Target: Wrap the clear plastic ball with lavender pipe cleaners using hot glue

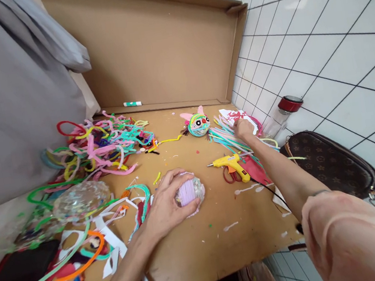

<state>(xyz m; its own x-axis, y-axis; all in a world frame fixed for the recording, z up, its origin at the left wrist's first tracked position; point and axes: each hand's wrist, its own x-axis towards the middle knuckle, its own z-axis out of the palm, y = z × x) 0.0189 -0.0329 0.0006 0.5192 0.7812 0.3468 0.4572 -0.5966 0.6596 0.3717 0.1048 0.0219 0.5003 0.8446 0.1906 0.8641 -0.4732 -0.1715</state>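
My left hand [167,197] is wrapped around a clear plastic ball [199,189] partly wound with lilac pipe cleaner [187,194], low over the table. At the back right, my right hand [244,128] has its fingers curled at a white paper with red marks [233,115], beside a bundle of straight pipe cleaners [225,137]; what its fingertips hold is hidden. Between the hands lies a yellow glue gun [230,162], with red-handled scissors [229,175] partly under it. A finished-looking ball figure with pink ears and eyes [198,122] sits behind.
A tangled heap of pipe cleaners [97,146] covers the back left. Nearer lie clear plastic balls [80,199], paper scraps [110,237] and a black case [22,280]. On the right stand a red-lidded bottle [283,113] and a brown bag [330,162]. Cardboard [156,47] walls the back.
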